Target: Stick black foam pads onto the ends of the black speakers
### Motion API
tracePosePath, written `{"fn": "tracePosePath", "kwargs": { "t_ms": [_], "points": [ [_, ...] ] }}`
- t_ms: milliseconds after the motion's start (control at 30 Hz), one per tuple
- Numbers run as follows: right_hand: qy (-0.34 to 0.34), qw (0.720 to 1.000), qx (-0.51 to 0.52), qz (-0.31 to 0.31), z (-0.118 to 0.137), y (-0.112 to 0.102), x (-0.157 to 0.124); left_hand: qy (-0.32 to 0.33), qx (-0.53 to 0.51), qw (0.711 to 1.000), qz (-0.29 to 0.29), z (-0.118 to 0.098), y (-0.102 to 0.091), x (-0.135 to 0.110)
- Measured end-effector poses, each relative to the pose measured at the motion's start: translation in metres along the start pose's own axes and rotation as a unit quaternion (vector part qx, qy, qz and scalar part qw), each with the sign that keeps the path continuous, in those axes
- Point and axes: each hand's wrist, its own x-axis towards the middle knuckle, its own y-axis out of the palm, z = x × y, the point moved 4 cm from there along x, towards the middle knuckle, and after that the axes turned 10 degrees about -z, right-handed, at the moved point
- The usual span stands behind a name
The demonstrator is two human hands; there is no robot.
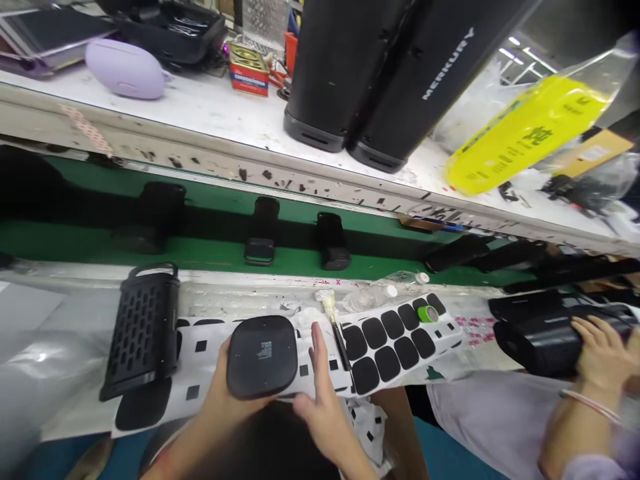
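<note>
**Left hand grips a black rounded-square cover over the sticker sheets**

The left hand holds a black rounded-square cover from below and the left, its fingers hidden behind the part and closed round its edge. The cover sits low over the near edge of the counter, above a white backing sheet carrying small black squares and larger black pads. A small printed label shows on the cover's face (too small to read).

The right hand is just beside the cover's right edge, fingers stretched out straight and holding nothing; whether they touch the cover or the sheet I cannot tell.

Left of the cover lies a black perforated grille with a handle loop at its far end. To the right lies a second sheet of black rounded pads, with a small brush at its left edge and a green tape roll on its far corner. Two clear bottles lie just beyond.

Behind runs a green conveyor belt bearing black parts. On the white shelf above stand two tall black speakers, one lettered MERCURY, with a lilac case well to the left.

At the right edge, another person's hand rests on a black housing
</note>
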Motion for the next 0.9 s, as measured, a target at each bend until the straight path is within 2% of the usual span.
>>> {"fn": "tracePosePath", "kwargs": {
  "t_ms": [67, 133, 200, 300, 367, 500, 567, 633, 700, 733, 800, 900],
  "points": [
    [-0.097, 0.989, -0.114, 0.003, 0.012, 0.008, 0.001, 0.005, 0.0, 1.0, -0.005, -0.007, 0.001, 0.003],
    [-0.133, 0.968, -0.211, -0.006, 0.017, 0.013, 0.009, 0.018, 0.003, 1.0, 0.002, -0.013, 0.001, 0.008],
    [-0.156, 0.953, -0.259, -0.025, 0.018, 0.013, 0.019, 0.039, 0.012, 0.999, 0.019, -0.017, 0.001, 0.012],
    [-0.213, 0.943, -0.251, -0.041, 0.013, 0.007, 0.027, 0.083, 0.033, 0.994, 0.06, -0.022, -0.001, 0.013],
    [-0.236, 0.949, -0.206, -0.035, 0.004, 0.004, 0.026, 0.11, 0.052, 0.989, 0.089, -0.022, -0.003, 0.011],
    [-0.161, 0.978, -0.131, -0.021, -0.014, 0.002, 0.019, 0.155, 0.123, 0.972, 0.127, -0.013, -0.02, 0.012],
    [-0.132, 0.983, -0.124, -0.018, -0.015, 0.003, 0.016, 0.156, 0.188, 0.967, 0.077, -0.002, -0.04, 0.024],
    [-0.13, 0.983, -0.126, -0.016, -0.01, 0.003, 0.014, 0.13, 0.27, 0.953, -0.047, 0.011, -0.069, 0.043],
    [-0.137, 0.982, -0.132, -0.019, -0.004, 0.003, 0.013, 0.089, 0.346, 0.915, -0.189, 0.024, -0.097, 0.063],
    [-0.141, 0.981, -0.134, -0.021, -0.002, 0.002, 0.013, 0.071, 0.379, 0.892, -0.237, 0.03, -0.108, 0.072],
    [-0.144, 0.98, -0.136, -0.023, 0.0, 0.002, 0.013, 0.045, 0.431, 0.859, -0.272, 0.04, -0.122, 0.086],
    [-0.149, 0.978, -0.14, -0.027, -0.002, 0.002, 0.011, 0.017, 0.482, 0.836, -0.264, 0.052, -0.132, 0.1]
  ]
}}
